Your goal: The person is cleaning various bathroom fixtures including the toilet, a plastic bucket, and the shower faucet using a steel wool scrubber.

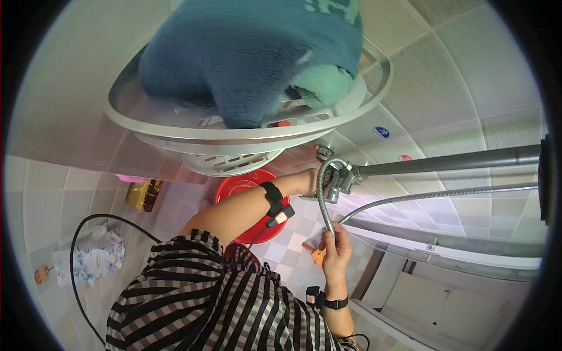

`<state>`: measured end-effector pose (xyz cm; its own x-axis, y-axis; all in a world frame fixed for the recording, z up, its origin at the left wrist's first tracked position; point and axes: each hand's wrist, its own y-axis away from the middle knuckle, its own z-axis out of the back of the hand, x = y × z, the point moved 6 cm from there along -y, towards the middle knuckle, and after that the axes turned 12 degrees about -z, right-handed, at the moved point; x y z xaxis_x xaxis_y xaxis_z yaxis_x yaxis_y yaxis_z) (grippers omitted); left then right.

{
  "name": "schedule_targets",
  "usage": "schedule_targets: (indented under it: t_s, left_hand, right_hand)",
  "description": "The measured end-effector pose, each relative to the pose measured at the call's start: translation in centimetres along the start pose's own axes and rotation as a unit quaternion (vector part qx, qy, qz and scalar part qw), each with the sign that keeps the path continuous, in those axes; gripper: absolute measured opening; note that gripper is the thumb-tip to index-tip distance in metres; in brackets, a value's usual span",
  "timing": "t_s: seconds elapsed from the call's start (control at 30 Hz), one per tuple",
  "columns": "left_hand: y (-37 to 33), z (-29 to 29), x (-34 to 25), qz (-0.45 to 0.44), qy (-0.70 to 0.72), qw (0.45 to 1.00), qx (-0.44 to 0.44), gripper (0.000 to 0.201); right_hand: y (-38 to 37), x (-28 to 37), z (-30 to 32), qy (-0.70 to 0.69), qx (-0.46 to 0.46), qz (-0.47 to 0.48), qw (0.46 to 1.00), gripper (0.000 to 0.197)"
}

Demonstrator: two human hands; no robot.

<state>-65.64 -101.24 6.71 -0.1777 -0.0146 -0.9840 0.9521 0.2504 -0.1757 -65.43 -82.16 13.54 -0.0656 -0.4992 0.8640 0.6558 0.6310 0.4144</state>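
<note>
Silver metal hose bends up from the right hand to the tap fitting on the wall. The right hand is closed around the hose, low down, with the fingers wrapped tight. The left hand reaches up to the fitting, where the hose joins it. It is partly hidden behind the metal, so I cannot tell if it is open or gripping.

A grey bar runs from the fitting off to the right. A thinner hose runs below it. Above, a grey wire rack holds a fuzzy blue towel. Under the rack sits a white basket. Far down on the tiled floor is a red basin. On the left are a tissue pack and a black cord. Both wrists wear black bands.

To do this well, I think the right hand should hold the hose steady and not pull hard. That way the hose stays straight where it meets the fitting. The left hand should work right at the joint and turn slowly. Kinks in the hose would make it harder, so a soft curve is best.
</note>
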Motion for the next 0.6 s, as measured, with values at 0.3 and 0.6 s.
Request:
schedule_targets:
  t_s: [0.3,0.6]
  left_hand:
    - [3.2,2.4,0.2,-0.014,-0.032,0.996,-0.080,0.017]
    - [3.7,4.2,-5.5,-0.089,-0.237,0.858,-0.447,0.040]
  right_hand:
    - [0.8,1.1,0.9,-0.043,-0.042,0.022,0.998,0.018]
    - [1.9,3.1,4.6,-0.032,-0.081,0.096,0.992,0.017]
